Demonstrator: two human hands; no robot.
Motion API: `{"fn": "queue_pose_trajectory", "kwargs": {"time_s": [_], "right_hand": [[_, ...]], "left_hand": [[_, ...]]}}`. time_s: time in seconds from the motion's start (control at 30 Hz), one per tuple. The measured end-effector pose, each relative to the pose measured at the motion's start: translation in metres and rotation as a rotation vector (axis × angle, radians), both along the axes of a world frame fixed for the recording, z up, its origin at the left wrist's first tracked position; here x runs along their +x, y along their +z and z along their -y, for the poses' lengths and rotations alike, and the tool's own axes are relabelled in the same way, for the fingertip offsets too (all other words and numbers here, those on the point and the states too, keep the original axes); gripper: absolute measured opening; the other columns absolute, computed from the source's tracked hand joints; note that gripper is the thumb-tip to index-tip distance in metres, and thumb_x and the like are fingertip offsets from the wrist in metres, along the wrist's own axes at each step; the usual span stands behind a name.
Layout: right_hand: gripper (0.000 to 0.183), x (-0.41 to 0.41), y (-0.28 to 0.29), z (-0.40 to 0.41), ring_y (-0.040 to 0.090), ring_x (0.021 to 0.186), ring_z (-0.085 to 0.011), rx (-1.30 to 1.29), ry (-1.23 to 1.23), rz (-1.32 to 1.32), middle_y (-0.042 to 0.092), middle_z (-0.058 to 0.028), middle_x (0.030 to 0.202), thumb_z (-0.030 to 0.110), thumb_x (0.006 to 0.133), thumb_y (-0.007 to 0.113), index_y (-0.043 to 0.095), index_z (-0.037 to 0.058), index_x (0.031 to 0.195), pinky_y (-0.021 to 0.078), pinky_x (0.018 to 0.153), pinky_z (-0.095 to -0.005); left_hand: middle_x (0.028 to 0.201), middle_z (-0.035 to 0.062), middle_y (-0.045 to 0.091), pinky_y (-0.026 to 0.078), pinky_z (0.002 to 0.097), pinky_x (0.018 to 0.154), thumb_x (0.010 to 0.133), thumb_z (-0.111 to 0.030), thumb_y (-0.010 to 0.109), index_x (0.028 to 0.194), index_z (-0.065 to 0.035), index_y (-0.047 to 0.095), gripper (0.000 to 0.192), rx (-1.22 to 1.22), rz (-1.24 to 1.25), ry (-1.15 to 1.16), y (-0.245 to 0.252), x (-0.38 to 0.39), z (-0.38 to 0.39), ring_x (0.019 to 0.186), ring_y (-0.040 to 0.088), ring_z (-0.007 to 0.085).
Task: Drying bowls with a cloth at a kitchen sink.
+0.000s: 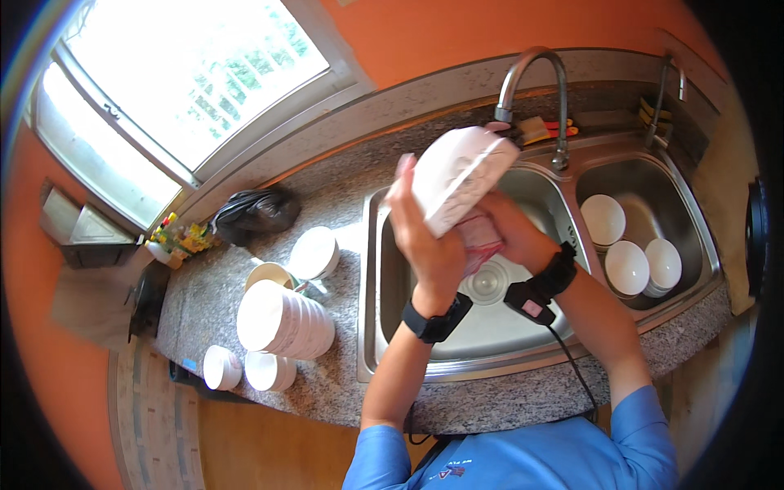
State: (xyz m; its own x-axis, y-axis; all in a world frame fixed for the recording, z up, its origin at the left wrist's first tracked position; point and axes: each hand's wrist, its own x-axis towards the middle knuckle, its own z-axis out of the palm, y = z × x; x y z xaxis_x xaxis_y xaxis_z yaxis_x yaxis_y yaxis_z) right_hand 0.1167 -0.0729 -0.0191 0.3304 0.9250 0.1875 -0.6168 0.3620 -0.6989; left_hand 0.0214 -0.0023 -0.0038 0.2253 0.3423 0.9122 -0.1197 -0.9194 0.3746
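Above the left basin of a steel double sink, my left hand (422, 245) grips a white bowl (465, 171) with a pattern on its side; the bowl is tilted and slightly blurred. Below it, my right hand (514, 229) has hold of a red and white cloth (481, 236) pressed near the bowl's underside; its fingers are partly hidden. White bowls (627, 268) sit in groups in the right basin. On the counter at left stand a tall stack of white bowls (288, 321) and smaller stacks of white bowls (269, 370) beside it.
A curved faucet (560, 110) rises behind the bowl, with a second, thinner faucet (658, 110) at the right. A brush with red handles (539, 130) lies behind the sink. A black plastic bag (257, 214) and several bottles (177, 242) stand near the window.
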Motion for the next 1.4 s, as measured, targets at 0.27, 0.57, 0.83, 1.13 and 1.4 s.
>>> {"fn": "queue_pose_trajectory", "kwargs": {"time_s": [0.27, 0.57, 0.83, 1.13, 1.4], "right_hand": [[0.021, 0.044, 0.007, 0.015, 0.061, 0.089, -0.0118, -0.074, -0.779, 0.359, 0.065, -0.0045, 0.098, 0.013, 0.084, 0.059, 0.062, 0.0013, 0.102, 0.0477, 0.075, -0.025], [0.025, 0.024, 0.033, 0.025, 0.063, 0.073, -0.0194, 0.034, -1.451, 1.286, 0.064, -0.0116, 0.083, 0.005, 0.074, 0.065, 0.058, 0.005, 0.099, 0.0486, 0.067, -0.029], [0.026, 0.033, 0.016, 0.015, 0.061, 0.085, -0.01, -0.092, -0.607, 1.003, 0.067, -0.0056, 0.096, 0.012, 0.077, 0.073, 0.063, -0.0016, 0.097, 0.0489, 0.078, -0.0279], [0.021, 0.037, 0.028, 0.021, 0.065, 0.083, -0.0158, -0.148, -0.694, 0.99, 0.069, -0.0098, 0.091, 0.01, 0.076, 0.072, 0.065, -0.0005, 0.093, 0.0503, 0.077, -0.0287], [0.024, 0.032, 0.033, 0.021, 0.066, 0.087, -0.0167, -0.112, -0.707, 0.989, 0.069, -0.0107, 0.094, 0.013, 0.075, 0.075, 0.065, -0.0005, 0.093, 0.0503, 0.078, -0.0291]], "left_hand": [[0.088, 0.0205, 0.063, 0.052, 0.0388, 0.066, 0.079, -0.027, 0.067, 0.137, 0.0066, 0.029, 0.077, -0.248, -0.458, 0.013, 0.013, -0.004, 0.015, 0.075, 0.064, 0.0336], [0.072, 0.015, 0.064, 0.048, 0.0302, 0.049, 0.09, -0.014, 0.055, 0.109, 0.0077, 0.052, 0.029, -0.708, -0.189, -0.441, -0.009, 0.002, 0.0, 0.054, 0.062, 0.0191], [0.075, 0.0169, 0.062, 0.044, 0.0281, 0.052, 0.092, -0.013, 0.046, 0.098, 0.0056, 0.055, 0.021, -1.385, 0.141, -0.838, -0.008, -0.004, -0.029, 0.055, 0.055, 0.0178], [0.066, 0.0008, 0.048, 0.031, 0.0248, 0.051, 0.088, -0.017, 0.043, 0.111, 0.0103, 0.05, 0.036, -1.837, 0.592, -1.453, 0.001, -0.059, -0.101, 0.051, 0.036, 0.0107], [0.052, -0.0031, 0.039, 0.028, 0.0246, 0.046, 0.096, -0.029, 0.032, 0.106, 0.006, 0.052, 0.041, -1.545, 0.275, -1.655, 0.025, -0.063, -0.085, 0.043, 0.033, 0.0089]]}}
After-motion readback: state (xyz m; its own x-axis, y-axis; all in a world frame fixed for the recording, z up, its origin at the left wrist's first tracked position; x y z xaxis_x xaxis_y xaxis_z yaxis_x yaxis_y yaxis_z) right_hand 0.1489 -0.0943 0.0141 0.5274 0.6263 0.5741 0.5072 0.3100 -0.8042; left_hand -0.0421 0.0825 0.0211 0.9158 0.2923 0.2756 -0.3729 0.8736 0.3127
